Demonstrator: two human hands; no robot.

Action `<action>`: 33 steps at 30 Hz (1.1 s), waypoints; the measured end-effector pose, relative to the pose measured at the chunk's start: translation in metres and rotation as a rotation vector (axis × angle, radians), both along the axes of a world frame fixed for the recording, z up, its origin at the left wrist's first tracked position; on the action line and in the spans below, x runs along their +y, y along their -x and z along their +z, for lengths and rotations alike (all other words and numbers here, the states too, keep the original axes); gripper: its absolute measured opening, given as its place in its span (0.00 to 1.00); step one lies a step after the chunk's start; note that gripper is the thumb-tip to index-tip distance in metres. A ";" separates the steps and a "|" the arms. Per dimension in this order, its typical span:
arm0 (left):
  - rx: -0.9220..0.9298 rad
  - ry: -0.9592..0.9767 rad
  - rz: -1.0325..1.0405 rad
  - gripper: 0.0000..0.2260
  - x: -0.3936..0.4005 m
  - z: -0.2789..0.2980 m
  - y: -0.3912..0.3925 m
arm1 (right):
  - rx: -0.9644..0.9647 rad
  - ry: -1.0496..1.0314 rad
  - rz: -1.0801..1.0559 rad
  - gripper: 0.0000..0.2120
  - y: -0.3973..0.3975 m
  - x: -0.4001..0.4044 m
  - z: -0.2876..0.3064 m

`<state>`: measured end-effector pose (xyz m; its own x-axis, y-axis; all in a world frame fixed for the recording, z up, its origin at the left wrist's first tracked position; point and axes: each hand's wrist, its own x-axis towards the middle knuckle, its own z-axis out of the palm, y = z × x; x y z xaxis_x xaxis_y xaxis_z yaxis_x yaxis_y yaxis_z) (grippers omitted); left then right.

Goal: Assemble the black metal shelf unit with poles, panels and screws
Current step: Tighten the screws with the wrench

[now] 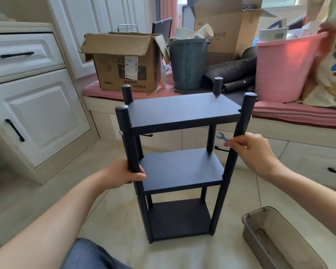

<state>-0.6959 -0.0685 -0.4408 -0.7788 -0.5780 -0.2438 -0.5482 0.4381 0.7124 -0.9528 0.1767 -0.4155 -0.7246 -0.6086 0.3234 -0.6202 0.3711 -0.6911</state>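
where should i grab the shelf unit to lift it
Grip the two front poles, left pole and right pole, from the outer sides, between the top panel and middle panel. The shelf unit stands upright, and bare round poles there let fingers wrap fully.

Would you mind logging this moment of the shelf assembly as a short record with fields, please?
shelf unit: black shelf unit stands upright on the tiled floor, three panels fitted between four poles
left hand: left hand grips the front left pole beside the middle panel
right hand: right hand holds the front right pole and pinches a small blue wrench
nearby: grey bin on the floor at the right; cardboard box on the bench behind
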 end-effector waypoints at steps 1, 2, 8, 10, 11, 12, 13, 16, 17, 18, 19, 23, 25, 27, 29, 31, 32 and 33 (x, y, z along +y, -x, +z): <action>0.003 0.005 -0.015 0.04 0.002 0.002 0.002 | -0.011 0.014 -0.017 0.07 0.003 0.001 0.002; 0.011 0.012 -0.032 0.05 0.004 0.004 0.004 | -0.024 0.029 -0.040 0.07 0.006 0.002 0.004; 0.124 0.113 -0.125 0.07 0.035 0.020 0.017 | -0.008 0.127 -0.118 0.08 0.018 0.012 0.016; 0.189 0.175 -0.109 0.08 0.046 0.022 0.024 | 0.080 0.092 -0.141 0.07 0.016 0.014 0.017; 0.230 0.187 -0.097 0.08 0.052 0.023 0.028 | 0.121 0.052 -0.147 0.07 0.014 0.015 0.016; 0.282 0.173 -0.087 0.08 0.058 0.024 0.033 | 0.159 0.010 -0.147 0.08 0.010 0.016 0.014; 0.342 0.141 -0.082 0.08 0.063 0.025 0.037 | 0.195 -0.020 -0.139 0.08 0.005 0.017 0.012; 0.488 0.028 -0.093 0.06 0.075 0.025 0.047 | 0.205 -0.039 -0.026 0.07 -0.015 0.021 0.003; 0.511 0.003 -0.109 0.05 0.077 0.025 0.050 | 0.157 -0.042 0.026 0.06 -0.022 0.022 -0.001; 0.527 -0.006 -0.124 0.04 0.078 0.024 0.052 | 0.078 -0.040 0.074 0.06 -0.030 0.023 -0.006; 0.547 -0.014 -0.132 0.03 0.078 0.026 0.055 | -0.017 -0.022 0.106 0.07 -0.037 0.023 -0.009; 0.613 -0.102 -0.121 0.03 0.080 0.024 0.065 | -0.463 0.200 0.018 0.08 -0.072 0.030 -0.046; 0.638 -0.101 -0.095 0.04 0.082 0.023 0.072 | -0.657 0.302 -0.071 0.09 -0.096 0.031 -0.075; 0.640 -0.109 -0.039 0.05 0.083 0.023 0.080 | -0.811 0.348 -0.127 0.09 -0.119 0.028 -0.102; 0.640 -0.170 0.051 0.08 0.082 0.024 0.089 | -0.920 0.379 -0.124 0.09 -0.136 0.019 -0.121; 0.660 -0.210 0.154 0.07 0.081 0.025 0.101 | -0.936 0.392 -0.086 0.08 -0.148 0.011 -0.127; 0.678 -0.206 0.214 0.07 0.081 0.024 0.105 | -0.914 0.401 -0.057 0.08 -0.151 0.007 -0.128; 0.699 -0.197 0.272 0.07 0.080 0.023 0.108 | -0.884 0.425 -0.027 0.08 -0.152 0.004 -0.127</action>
